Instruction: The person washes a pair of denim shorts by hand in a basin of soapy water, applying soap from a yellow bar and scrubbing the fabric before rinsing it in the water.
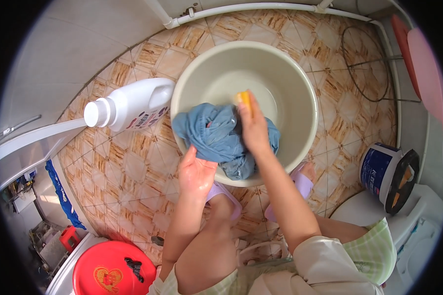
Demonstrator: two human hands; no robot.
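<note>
A round cream plastic basin (295,84) stands on the tiled floor. Wet blue cloth, like a garment (214,136), lies bunched in its near part and over the left side of the rim. My left hand (197,173) is palm up at the near left rim, its fingertips under the cloth's edge. In my right hand (254,129) is a yellow bar (244,100), perhaps soap, held above the cloth; hand and bar are slightly blurred. A white detergent bottle (133,101) with a handle is left of the basin.
A red lidded bucket (114,267) is at the lower left. On the right, a white and blue tub (380,173) rests on a white toilet (354,208). Pink and red basins (424,70) hang by the right wall. A white pipe (251,6) runs along the far wall. My slippered feet flank the basin's near side.
</note>
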